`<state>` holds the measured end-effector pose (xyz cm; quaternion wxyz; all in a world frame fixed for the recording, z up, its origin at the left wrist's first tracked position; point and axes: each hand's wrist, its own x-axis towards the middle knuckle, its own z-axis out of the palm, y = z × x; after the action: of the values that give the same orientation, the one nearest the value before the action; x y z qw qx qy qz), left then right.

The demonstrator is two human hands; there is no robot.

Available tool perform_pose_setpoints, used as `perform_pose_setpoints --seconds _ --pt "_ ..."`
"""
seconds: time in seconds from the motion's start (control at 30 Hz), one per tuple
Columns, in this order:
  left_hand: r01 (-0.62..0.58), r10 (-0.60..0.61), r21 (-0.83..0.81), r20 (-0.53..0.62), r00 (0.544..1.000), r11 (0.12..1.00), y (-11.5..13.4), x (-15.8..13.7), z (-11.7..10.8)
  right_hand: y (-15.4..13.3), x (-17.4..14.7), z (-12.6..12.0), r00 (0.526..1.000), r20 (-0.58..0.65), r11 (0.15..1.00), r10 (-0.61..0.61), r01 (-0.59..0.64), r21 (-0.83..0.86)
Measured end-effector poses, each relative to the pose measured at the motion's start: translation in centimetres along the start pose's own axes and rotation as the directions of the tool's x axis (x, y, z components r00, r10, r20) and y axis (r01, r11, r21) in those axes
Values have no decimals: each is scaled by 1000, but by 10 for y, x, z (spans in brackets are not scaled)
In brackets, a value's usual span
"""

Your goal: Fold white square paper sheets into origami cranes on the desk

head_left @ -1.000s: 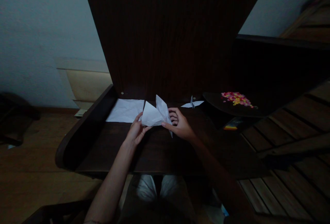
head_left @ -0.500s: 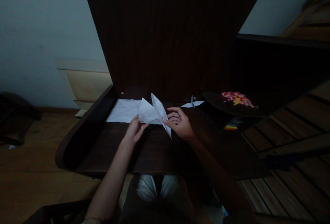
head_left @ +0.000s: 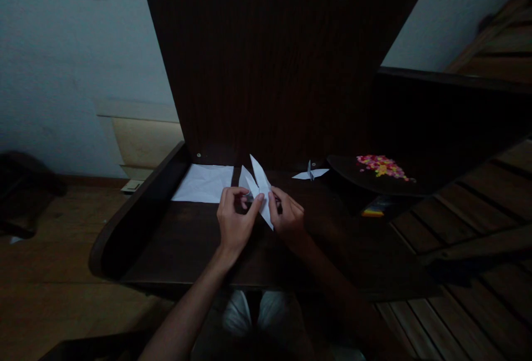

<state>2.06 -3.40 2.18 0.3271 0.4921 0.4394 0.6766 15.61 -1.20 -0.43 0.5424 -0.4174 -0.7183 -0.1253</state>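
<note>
Moved since half a second earlier: left hand (head_left: 233, 220), brought inward and turned back-uppermost, from the outer flap to the middle of a folded white paper model (head_left: 261, 177). Drawn closer together over the same interval: the model's broad flaps. Held in front of the body, above the dark wooden desktop (head_left: 178, 242), between both hands. Pinched along its lower right edge by the thumb and fingers of the right hand (head_left: 287, 214). Touched near the centre by the left thumb, with the left fingers curled beside the far-left flap; could not tell whether clamped or merely resting there. Risked, by estimate, a skewed crease from an off-line push of the left thumb, and a tear at the layered centre from opposed pulls. Seemed prone to springing open on any loosening of the right-hand pinch. Judged hard to check for alignment, given dim light and fingers over the folds. Set near the left knuckles, open to an accidental brush: flat white sheet (head_left: 203, 182). Set right of the hands, apart from them: small origami bird (head_left: 311, 174). Piled farther right on a curved ledge (head_left: 344, 170), liable to scatter if knocked: tiny multicoloured pieces (head_left: 382, 167).
</note>
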Motion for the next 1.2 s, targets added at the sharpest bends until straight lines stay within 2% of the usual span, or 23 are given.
perform_pose_setpoints --seconds 0.1,0.33,0.43,0.53,0.67,0.77,0.9,1.1,1.2 --pt "30 -30 6 50 998 1000 -1 5 0 -2 -3 -1 999 -39 1000 10 -9 25" --pt "67 -64 -24 114 991 997 -10 9 1 -5 -4 -4 988 -150 999 -35 30 -36" --pt "130 -112 -133 136 984 982 -12 12 2 -6 -4 -4 981 -175 997 79 -73 39" --pt "192 -151 -237 179 972 952 -12 13 0 -5 -2 -4 969 -128 976 210 -200 86" --pt "135 -94 -257 163 982 957 -12 11 -1 -7 4 -4 964 -29 961 264 -260 92" --pt "53 -16 -232 156 988 971 -12 9 -2 -8 9 -5 967 56 961 248 -253 109" --pt "19 27 -223 202 979 975 -14 9 -5 -6 13 -8 974 117 974 194 -205 98" --pt "0 53 -280 180 982 960 -19 9 -6 -4 18 -9 994 104 1000 18 -15 -24" --pt "34 20 -303 173 985 952 -16 8 -2 -7 18 -8 992 103 995 -72 79 -65"
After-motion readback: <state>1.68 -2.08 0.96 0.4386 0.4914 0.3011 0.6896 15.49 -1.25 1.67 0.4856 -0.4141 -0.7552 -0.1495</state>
